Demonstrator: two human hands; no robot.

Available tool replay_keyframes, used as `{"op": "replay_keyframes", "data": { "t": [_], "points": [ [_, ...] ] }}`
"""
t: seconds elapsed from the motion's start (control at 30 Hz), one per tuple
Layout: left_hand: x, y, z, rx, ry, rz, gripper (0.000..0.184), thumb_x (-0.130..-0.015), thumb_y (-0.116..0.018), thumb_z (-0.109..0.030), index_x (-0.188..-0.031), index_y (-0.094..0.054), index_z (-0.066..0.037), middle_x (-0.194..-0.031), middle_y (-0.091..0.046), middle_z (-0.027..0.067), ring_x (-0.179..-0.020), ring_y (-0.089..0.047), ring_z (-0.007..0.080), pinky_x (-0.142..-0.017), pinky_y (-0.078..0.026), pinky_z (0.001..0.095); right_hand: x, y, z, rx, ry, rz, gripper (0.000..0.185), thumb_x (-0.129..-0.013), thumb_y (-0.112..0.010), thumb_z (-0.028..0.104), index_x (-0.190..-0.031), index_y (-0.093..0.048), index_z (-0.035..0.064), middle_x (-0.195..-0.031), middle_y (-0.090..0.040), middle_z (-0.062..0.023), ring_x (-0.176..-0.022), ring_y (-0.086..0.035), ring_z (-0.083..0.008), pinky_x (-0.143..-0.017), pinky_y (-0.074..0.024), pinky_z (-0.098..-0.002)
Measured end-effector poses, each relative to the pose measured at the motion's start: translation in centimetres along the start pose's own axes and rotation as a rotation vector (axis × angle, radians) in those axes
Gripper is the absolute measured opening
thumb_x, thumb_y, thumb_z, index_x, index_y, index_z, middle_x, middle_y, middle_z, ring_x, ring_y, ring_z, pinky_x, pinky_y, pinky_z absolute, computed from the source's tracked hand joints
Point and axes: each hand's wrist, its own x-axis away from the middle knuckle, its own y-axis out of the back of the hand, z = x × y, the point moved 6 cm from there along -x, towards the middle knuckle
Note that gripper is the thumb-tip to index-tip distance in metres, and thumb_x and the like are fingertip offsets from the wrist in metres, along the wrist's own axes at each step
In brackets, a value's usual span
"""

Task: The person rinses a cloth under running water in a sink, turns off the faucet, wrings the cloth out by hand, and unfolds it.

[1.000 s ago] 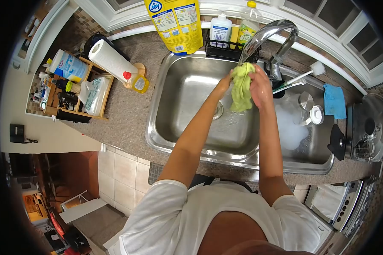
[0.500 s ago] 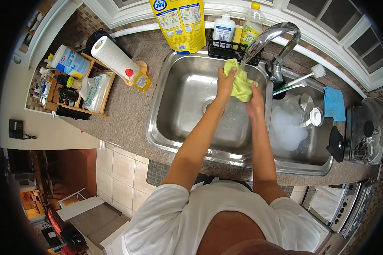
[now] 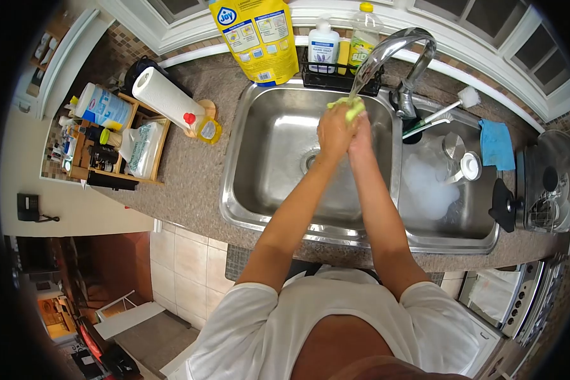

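My left hand [image 3: 334, 132] and my right hand [image 3: 361, 132] are pressed together around a bunched yellow-green cloth [image 3: 351, 106], just below the mouth of the chrome faucet [image 3: 386, 49]. Only the upper part of the cloth shows; my fingers cover the rest. Water from the spout meets the cloth. Both hands are over the left basin [image 3: 266, 158] of the steel sink, near its back right part. The drain [image 3: 309, 161] lies below and to the left of my hands.
The right basin [image 3: 475, 221] holds suds [image 3: 427, 190], a white-topped item [image 3: 469, 167] and brushes. A blue cloth [image 3: 497, 145] hangs over its edge. Behind stand a yellow pouch [image 3: 259, 41] and soap bottles [image 3: 323, 47]. Paper towels [image 3: 166, 90] lie left, a dish rack [image 3: 548, 190] right.
The cloth was spread between my separated hands; now it is bunched, with my hands brought together around it under the spout.
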Motion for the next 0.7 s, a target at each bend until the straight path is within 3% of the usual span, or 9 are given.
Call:
{"op": "replay_keyframes", "data": {
  "t": [0.07,0.1,0.2,0.3,0.5,0.53,0.6,0.63,0.7],
  "points": [
    [-0.2,-0.6,2.3,0.131,0.198,0.036,0.041,-0.086,-0.055,-0.040,-0.101,-0.062,-0.002,-0.087,-0.063,0.0192,-0.079,-0.060,0.0338,-0.069,-0.045,0.0423,-1.8,1.4,-0.2,0.182,0.130,-0.042,0.023,-0.090,-0.055,0.030,-0.097,-0.058,0.0080,-0.092,-0.061,-0.0065,-0.082,-0.059,-0.0180,-0.071,-0.0491,-0.0311],
    [-0.3,-0.7,3.2,0.203,0.314,0.085,0.045,-0.088,-0.051,-0.042,-0.102,-0.061,0.000,-0.088,-0.063,0.0213,-0.079,-0.061,0.0341,-0.070,-0.045,0.0423,0.3,-0.5,0.9,0.260,0.165,-0.166,0.014,-0.088,-0.056,0.020,-0.087,-0.059,0.0065,-0.083,-0.061,-0.0035,-0.072,-0.057,-0.0164,-0.064,-0.0470,-0.0309],
    [-0.1,-1.8,6.0,0.273,0.595,0.146,0.052,-0.091,-0.045,-0.044,-0.105,-0.059,0.004,-0.092,-0.063,0.0230,-0.081,-0.063,0.0318,-0.071,-0.047,0.0408,0.0,-0.4,1.0,0.478,0.266,-0.193,0.012,-0.083,-0.059,0.016,-0.080,-0.057,0.0045,-0.077,-0.060,-0.0055,-0.065,-0.054,-0.0169,-0.061,-0.0457,-0.0327],
    [0.9,-2.3,6.9,0.390,0.752,0.081,0.055,-0.092,-0.042,-0.044,-0.101,-0.059,0.007,-0.096,-0.063,0.0231,-0.081,-0.063,0.0307,-0.071,-0.048,0.0411,0.0,-1.3,2.5,1.092,0.479,-0.123,0.016,-0.079,-0.061,0.018,-0.082,-0.057,0.0029,-0.079,-0.059,-0.0114,-0.069,-0.057,-0.0231,-0.065,-0.0452,-0.0363],
    [2.6,-5.5,8.4,0.989,0.908,0.212,0.057,-0.092,-0.043,-0.046,-0.101,-0.059,0.008,-0.089,-0.063,0.0132,-0.077,-0.063,0.0220,-0.069,-0.049,0.0328,1.7,-3.2,3.9,1.507,0.690,0.098,0.023,-0.080,-0.058,0.026,-0.091,-0.060,0.0048,-0.090,-0.059,-0.0170,-0.083,-0.057,-0.0352,-0.073,-0.0436,-0.0413],
    [2.8,-5.5,8.3,1.068,0.914,0.231,0.057,-0.092,-0.043,-0.046,-0.102,-0.059,0.008,-0.087,-0.063,0.0117,-0.076,-0.062,0.0211,-0.068,-0.049,0.0310,1.6,-2.9,3.9,1.510,0.641,0.143,0.025,-0.081,-0.057,0.027,-0.093,-0.060,0.0049,-0.091,-0.059,-0.0164,-0.083,-0.058,-0.0331,-0.073,-0.0440,-0.0405],
    [2.6,-5.8,9.9,0.874,0.826,0.300,0.053,-0.091,-0.045,-0.046,-0.106,-0.060,0.003,-0.090,-0.063,0.0109,-0.083,-0.061,0.0233,-0.075,-0.047,0.0363,0.7,-1.5,3.9,1.507,0.538,0.235,0.028,-0.083,-0.056,0.029,-0.097,-0.060,0.0052,-0.093,-0.060,-0.0152,-0.083,-0.060,-0.0288,-0.073,-0.0447,-0.0389],
    [2.5,-5.9,10.9,0.775,0.780,0.332,0.052,-0.091,-0.046,-0.047,-0.108,-0.061,0.000,-0.092,-0.062,0.0104,-0.086,-0.060,0.0245,-0.079,-0.046,0.0389,0.0,0.0,3.9,1.516,0.352,0.239,0.029,-0.084,-0.055,0.031,-0.098,-0.060,0.0055,-0.093,-0.060,-0.0145,-0.084,-0.060,-0.0264,-0.074,-0.0453,-0.0373],
    [1.3,-3.4,9.1,0.293,0.433,0.342,0.046,-0.090,-0.049,-0.046,-0.112,-0.062,-0.008,-0.100,-0.060,0.0102,-0.096,-0.056,0.0278,-0.087,-0.039,0.0466,-0.7,3.4,4.0,1.515,-0.025,0.241,0.032,-0.086,-0.054,0.033,-0.101,-0.061,0.0060,-0.094,-0.060,-0.0130,-0.085,-0.061,-0.0218,-0.075,-0.0466,-0.0342]
  ]
}}
